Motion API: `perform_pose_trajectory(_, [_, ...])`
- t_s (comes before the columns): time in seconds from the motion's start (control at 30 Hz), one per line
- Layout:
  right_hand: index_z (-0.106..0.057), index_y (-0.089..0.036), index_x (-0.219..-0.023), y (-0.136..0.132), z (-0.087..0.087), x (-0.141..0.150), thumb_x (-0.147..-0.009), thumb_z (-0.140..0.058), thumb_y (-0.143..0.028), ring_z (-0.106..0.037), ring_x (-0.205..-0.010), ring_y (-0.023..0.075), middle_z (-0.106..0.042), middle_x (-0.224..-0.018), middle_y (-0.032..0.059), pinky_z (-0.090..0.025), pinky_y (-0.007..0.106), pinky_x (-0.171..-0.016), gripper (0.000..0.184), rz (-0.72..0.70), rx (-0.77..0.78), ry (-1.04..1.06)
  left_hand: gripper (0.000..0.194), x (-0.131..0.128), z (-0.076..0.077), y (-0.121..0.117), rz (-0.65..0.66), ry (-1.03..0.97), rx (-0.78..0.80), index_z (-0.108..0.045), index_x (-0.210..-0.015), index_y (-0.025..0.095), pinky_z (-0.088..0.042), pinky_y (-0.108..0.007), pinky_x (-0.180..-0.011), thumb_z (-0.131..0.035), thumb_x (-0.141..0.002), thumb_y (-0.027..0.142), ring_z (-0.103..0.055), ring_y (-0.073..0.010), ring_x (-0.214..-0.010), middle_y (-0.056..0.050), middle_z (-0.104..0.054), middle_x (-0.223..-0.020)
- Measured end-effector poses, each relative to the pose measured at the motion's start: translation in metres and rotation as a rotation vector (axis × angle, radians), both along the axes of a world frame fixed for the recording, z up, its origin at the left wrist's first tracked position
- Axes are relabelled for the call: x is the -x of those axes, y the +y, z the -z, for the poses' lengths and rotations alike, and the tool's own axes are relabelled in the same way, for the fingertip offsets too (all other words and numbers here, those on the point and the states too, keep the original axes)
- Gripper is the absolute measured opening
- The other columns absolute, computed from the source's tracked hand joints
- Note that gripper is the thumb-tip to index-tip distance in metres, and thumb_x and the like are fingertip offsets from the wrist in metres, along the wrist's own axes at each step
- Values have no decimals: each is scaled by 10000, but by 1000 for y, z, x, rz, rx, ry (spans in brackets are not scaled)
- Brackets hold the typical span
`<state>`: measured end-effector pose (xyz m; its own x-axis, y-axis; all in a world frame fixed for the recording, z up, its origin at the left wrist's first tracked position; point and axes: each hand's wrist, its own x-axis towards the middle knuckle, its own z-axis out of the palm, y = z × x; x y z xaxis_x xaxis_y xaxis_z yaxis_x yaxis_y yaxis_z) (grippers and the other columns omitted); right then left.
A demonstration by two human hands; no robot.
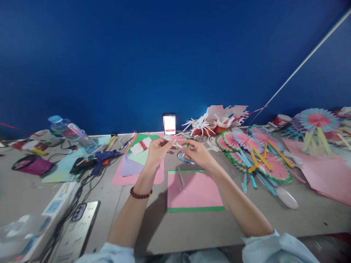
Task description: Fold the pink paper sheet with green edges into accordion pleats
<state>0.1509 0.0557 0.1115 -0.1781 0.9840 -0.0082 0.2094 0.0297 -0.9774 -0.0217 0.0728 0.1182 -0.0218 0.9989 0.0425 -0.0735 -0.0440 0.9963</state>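
Note:
A small pale strip (177,144), which looks like paper or tape, is held up between my two hands above the table. My left hand (159,151) pinches its left end, and a pale bit sticks up by the fingertips. My right hand (197,152) has its fingers closed on the other end. Below them lies a pink paper sheet (194,195) with green bands along its near and far edges. A thin green strip (180,176) rests on this sheet. Behind my right hand, a roll of clear tape (186,158) is partly covered.
Coloured papers (131,166), a blue glue gun (105,157) and a bottle (71,131) are at left. A phone (78,230) lies beside a power strip (52,212). Pleated paper fans (249,146) spread at right. A lit phone (169,124) stands against the blue wall.

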Motion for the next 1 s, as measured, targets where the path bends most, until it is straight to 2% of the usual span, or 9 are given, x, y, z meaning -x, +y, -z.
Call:
perform_pose_trajectory(0.17, [-689, -183, -1081, 1, -2, 0, -772, -651, -474, -434, -473, 95, -522, -560, -64, -339, 240, -497, 427, 4, 4, -23, 428, 1, 2, 2, 11, 12, 1, -679, -642, 138, -594, -288, -571, -847, -587, 527, -742, -243, -685, -69, -727, -645])
perform_pose_trajectory(0.37, [-724, -166, -1110, 3, 0, 0, -792, -627, -444, -462, -571, 111, -594, -651, -13, -350, 245, -546, 433, -12, -72, -67, 403, 4, 4, 5, -6, 82, -25, -731, -674, 138, -609, -293, -636, -861, -572, 506, -723, -209, -673, -65, -750, -686])
perform_pose_trajectory(0.47, [-739, -176, -1043, 4, 3, 0, -793, -622, -469, -470, -590, 122, -633, -715, 10, -356, 258, -556, 402, 13, -95, -88, 394, 5, 3, 5, 11, 85, -22, -728, -664, 141, -613, -304, -669, -862, -580, 502, -726, -210, -677, -68, -749, -679])
perform_pose_trajectory(0.57, [-727, -188, -917, 5, 7, -1, -791, -628, -496, -468, -588, 125, -611, -679, -3, -359, 260, -562, 347, 32, -118, -101, 404, 5, 1, 3, 23, 79, -20, -713, -636, 141, -612, -309, -673, -858, -585, 514, -730, -218, -673, -74, -742, -661])
perform_pose_trajectory(0.7, [-672, -201, -826, 7, 10, -2, -793, -637, -493, -465, -589, 124, -576, -643, -22, -357, 254, -566, 295, 38, -132, -110, 410, 4, -1, 1, 18, 94, -21, -710, -634, 140, -588, -283, -601, -844, -600, 526, -736, -229, -669, -87, -745, -664])
perform_pose_trajectory(0.83, [-640, -206, -800, 8, 11, -2, -803, -629, -480, -467, -598, 124, -566, -658, -29, -361, 258, -588, 274, 37, -136, -117, 405, 3, -3, 0, 37, 110, 13, -711, -650, 134, -504, -236, -472, -812, -644, 527, -739, -241, -664, -114, -749, -670])
perform_pose_trajectory(1.0, [-652, -206, -801, 9, 13, -1, -811, -619, -467, -491, -620, 129, -586, -675, -28, -384, 263, -625, 263, 38, -153, -119, 410, 3, -4, 0, 21, 114, 17, -683, -609, 136, -496, -230, -469, -824, -619, 521, -735, -235, -662, -117, -747, -663])
